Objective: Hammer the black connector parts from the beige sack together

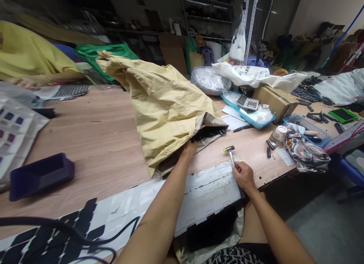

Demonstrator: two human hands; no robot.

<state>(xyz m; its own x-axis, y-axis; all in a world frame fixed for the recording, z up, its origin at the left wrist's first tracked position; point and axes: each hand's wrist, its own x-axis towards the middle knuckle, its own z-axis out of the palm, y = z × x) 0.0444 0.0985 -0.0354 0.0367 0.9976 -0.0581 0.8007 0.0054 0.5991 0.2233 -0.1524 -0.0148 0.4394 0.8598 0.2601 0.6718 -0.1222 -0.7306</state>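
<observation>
My left hand (188, 148) reaches into the open mouth of a large tan paper sack (162, 104) lying on the wooden table (93, 142); its fingers are hidden inside, among black parts (209, 133) that spill from the opening. My right hand (243, 175) is closed round the handle of a small hammer (229, 153), whose head rests on the table just beyond a white printed sheet (210, 190) at the near edge.
A dark blue tray (40, 175) sits at the left. A calculator (247, 102) lies on a light blue tray (253, 121), with a cardboard box (275, 101), a basket (308, 127), a patterned cloth (304, 152) and pliers (269, 148) at the right. Another person's yellow sleeve (28, 55) is far left.
</observation>
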